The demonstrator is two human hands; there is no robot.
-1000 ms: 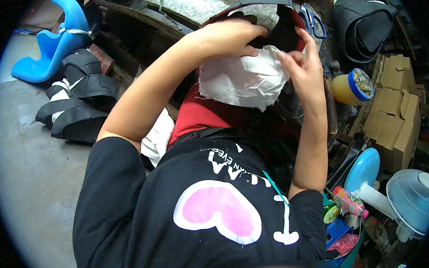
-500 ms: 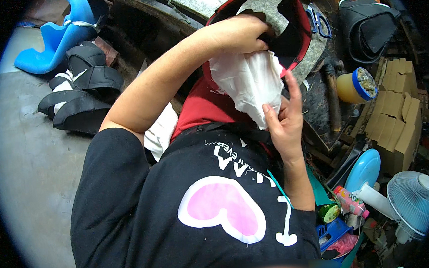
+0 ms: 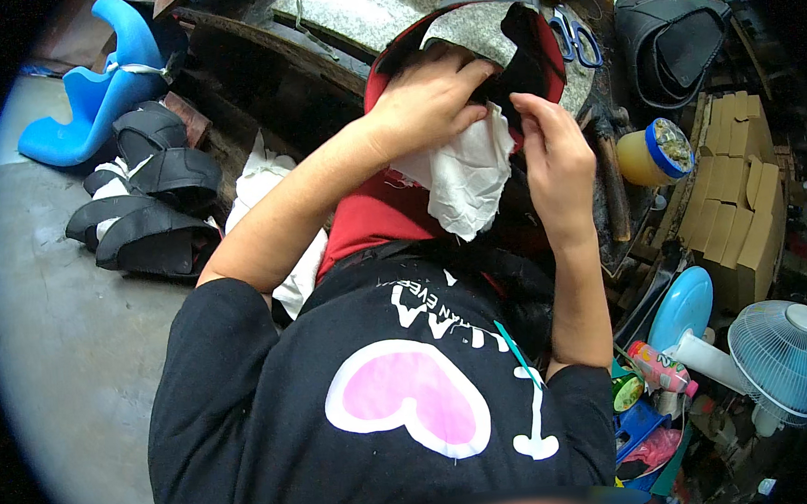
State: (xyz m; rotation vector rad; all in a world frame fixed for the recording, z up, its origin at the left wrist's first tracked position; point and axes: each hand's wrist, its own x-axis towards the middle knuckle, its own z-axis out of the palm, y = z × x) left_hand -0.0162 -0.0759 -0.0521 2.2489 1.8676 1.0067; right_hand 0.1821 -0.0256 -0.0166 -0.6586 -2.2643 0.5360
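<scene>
One white cloth (image 3: pixel 469 188) is hanging at the near side of one red-and-black curved piece (image 3: pixel 532 55), above the lap; its long axis is running roughly top to bottom, its loose end pointing toward the person. The left hand (image 3: pixel 433 102) is clamping its grip on the cloth's upper edge. The right hand (image 3: pixel 556 155) is staying just beside; whether its grip is closing, I cannot tell. One pair of scissors (image 3: pixel 574 38) is lying on the tabletop (image 3: pixel 361 14).

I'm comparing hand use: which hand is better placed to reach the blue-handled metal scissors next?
Probably the right hand: it is nearer the scissors and appears to hold nothing. The left hand is occupied at the crumpled white cloth and red-and-black curved piece.
</scene>
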